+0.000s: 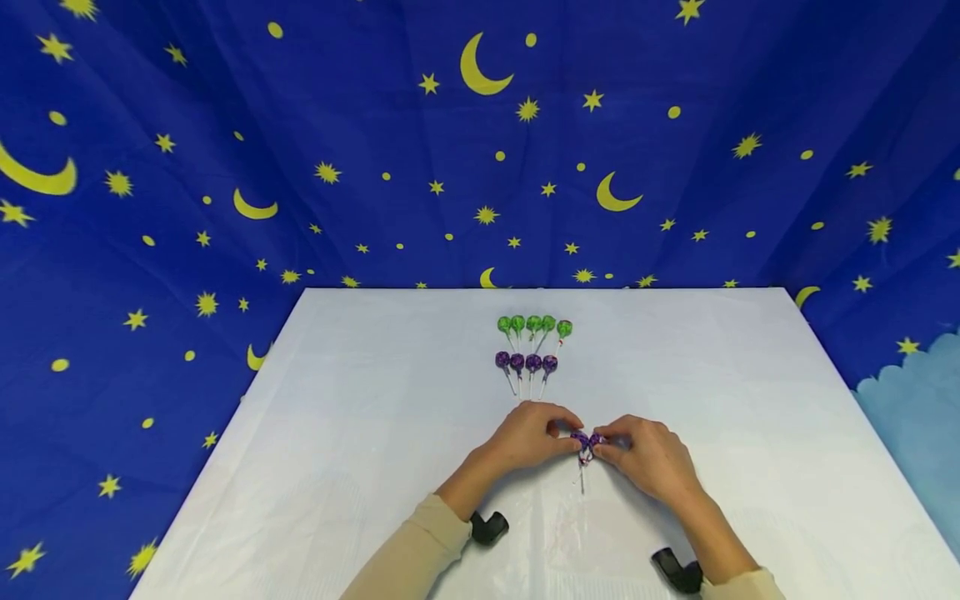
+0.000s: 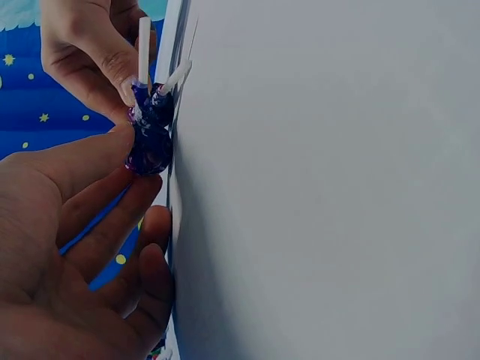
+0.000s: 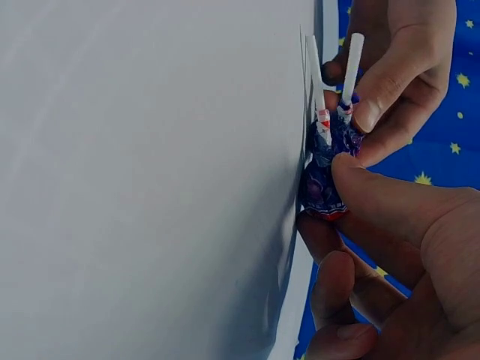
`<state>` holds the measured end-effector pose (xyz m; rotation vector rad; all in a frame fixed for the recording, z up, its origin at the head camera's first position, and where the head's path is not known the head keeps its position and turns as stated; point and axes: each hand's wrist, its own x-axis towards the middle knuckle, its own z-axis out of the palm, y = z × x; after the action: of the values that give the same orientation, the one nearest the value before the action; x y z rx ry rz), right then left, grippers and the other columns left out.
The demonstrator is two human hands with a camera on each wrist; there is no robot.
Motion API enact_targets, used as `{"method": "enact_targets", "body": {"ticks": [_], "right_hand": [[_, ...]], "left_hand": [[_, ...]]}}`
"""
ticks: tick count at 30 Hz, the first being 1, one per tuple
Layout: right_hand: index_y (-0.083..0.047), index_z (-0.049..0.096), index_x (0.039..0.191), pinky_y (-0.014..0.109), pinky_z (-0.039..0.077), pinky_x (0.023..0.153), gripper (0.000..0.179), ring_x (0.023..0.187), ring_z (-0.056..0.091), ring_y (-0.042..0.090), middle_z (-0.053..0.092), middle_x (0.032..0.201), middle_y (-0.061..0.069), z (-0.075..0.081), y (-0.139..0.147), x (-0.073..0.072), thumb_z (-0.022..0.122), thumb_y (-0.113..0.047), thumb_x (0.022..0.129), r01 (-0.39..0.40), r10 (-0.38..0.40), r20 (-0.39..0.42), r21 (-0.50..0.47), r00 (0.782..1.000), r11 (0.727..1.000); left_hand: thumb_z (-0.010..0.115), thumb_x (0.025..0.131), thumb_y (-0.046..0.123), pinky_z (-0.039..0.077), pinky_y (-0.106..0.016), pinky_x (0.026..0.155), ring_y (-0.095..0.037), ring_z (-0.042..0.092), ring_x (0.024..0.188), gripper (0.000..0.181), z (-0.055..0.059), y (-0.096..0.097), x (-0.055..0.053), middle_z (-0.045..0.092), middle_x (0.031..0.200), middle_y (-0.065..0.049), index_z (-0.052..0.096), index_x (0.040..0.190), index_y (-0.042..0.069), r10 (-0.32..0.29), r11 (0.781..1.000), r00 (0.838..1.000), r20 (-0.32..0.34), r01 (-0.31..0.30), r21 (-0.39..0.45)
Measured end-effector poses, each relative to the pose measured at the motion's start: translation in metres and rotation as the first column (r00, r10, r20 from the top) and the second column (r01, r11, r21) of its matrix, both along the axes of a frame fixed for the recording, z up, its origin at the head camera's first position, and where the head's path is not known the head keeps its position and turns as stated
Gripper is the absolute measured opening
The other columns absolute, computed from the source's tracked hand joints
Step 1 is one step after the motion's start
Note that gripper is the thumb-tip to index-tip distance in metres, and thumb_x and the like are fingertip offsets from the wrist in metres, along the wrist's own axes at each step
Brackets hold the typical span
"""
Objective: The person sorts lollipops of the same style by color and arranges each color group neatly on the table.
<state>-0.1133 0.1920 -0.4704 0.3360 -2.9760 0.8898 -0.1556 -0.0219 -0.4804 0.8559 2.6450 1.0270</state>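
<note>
Two lollipops in purple wrappers are held side by side, heads close together and white sticks pointing toward the person. My left hand [image 1: 528, 435] pinches the left lollipop [image 2: 150, 154] by its head between thumb and fingertips. From the other side, my right hand [image 1: 654, 457] grips the right lollipop [image 3: 322, 187] the same way. Both heads are partly covered by fingers in the head view, low over the white table [image 1: 360, 400]. Beyond the left hand lies a row of several purple lollipops [image 1: 533, 362], and behind it a row of several green lollipops [image 1: 533, 323].
A blue cloth with yellow moons and stars [image 1: 390, 125] hangs behind and beside the table. Black pieces, one by the left wrist [image 1: 490, 528] and another by the right wrist [image 1: 677, 572], stick out over the tabletop. A light blue cloud shape [image 1: 918, 425] shows at the right.
</note>
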Motion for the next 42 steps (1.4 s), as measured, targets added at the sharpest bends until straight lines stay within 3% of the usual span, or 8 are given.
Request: {"method": "enact_targets", "body": {"ticks": [9, 15, 22, 29, 42], "right_hand": [[-0.021, 0.077, 0.1, 0.048, 0.05, 0.064, 0.023, 0.091, 0.064, 0.032, 0.07, 0.103, 0.002, 0.003, -0.002, -0.002, 0.08, -0.027, 0.078, -0.028, 0.028, 0.014, 0.038, 1.0, 0.999], [-0.02, 0.076, 0.1, 0.038, 0.045, 0.055, 0.023, 0.072, 0.058, 0.016, 0.07, 0.099, 0.001, 0.01, 0.001, -0.009, 0.08, -0.024, 0.078, -0.033, 0.031, 0.04, 0.049, 0.999, 0.998], [-0.015, 0.076, 0.102, 0.035, 0.039, 0.057, 0.021, 0.064, 0.051, 0.013, 0.067, 0.09, 0.0, 0.016, 0.011, -0.042, 0.077, -0.021, 0.083, -0.04, 0.04, 0.044, 0.019, 0.998, 0.999], [-0.014, 0.075, 0.105, 0.034, 0.037, 0.057, 0.021, 0.068, 0.05, 0.016, 0.067, 0.098, 0.004, 0.017, 0.017, -0.078, 0.074, -0.02, 0.085, -0.067, 0.067, 0.055, -0.008, 0.996, 0.998], [-0.011, 0.074, 0.108, 0.038, 0.041, 0.067, 0.023, 0.075, 0.052, 0.019, 0.068, 0.098, 0.004, 0.007, -0.006, -0.111, 0.073, -0.019, 0.086, -0.125, 0.126, 0.052, -0.027, 0.991, 0.992]], "left_hand": [[0.075, 0.085, 0.031, 0.042, -0.016, 0.061, 0.003, 0.051, 0.065, 0.022, 0.001, -0.003, 0.001, 0.064, 0.087, 0.018, 0.074, 0.106, 0.022, -0.01, 1.0, 1.0, 0.023, 0.01, 0.009], [0.075, 0.086, 0.03, 0.042, -0.015, 0.061, 0.004, 0.051, 0.065, 0.022, -0.002, -0.002, 0.0, 0.063, 0.087, 0.019, 0.073, 0.106, 0.022, -0.026, 0.999, 0.999, 0.03, 0.026, 0.025], [0.075, 0.085, 0.029, 0.042, -0.015, 0.062, 0.004, 0.052, 0.067, 0.021, -0.002, -0.003, -0.001, 0.065, 0.086, 0.016, 0.073, 0.105, 0.021, -0.03, 0.999, 0.999, 0.018, 0.03, 0.034], [0.075, 0.085, 0.031, 0.042, -0.014, 0.062, 0.005, 0.053, 0.067, 0.022, -0.006, -0.003, 0.0, 0.062, 0.081, 0.019, 0.073, 0.106, 0.024, -0.025, 0.999, 0.999, 0.039, 0.024, 0.039], [0.075, 0.085, 0.03, 0.043, -0.014, 0.064, 0.007, 0.053, 0.068, 0.02, -0.003, -0.005, 0.003, 0.063, 0.082, 0.019, 0.074, 0.105, 0.024, -0.029, 0.998, 0.999, 0.022, 0.027, 0.064]]}}
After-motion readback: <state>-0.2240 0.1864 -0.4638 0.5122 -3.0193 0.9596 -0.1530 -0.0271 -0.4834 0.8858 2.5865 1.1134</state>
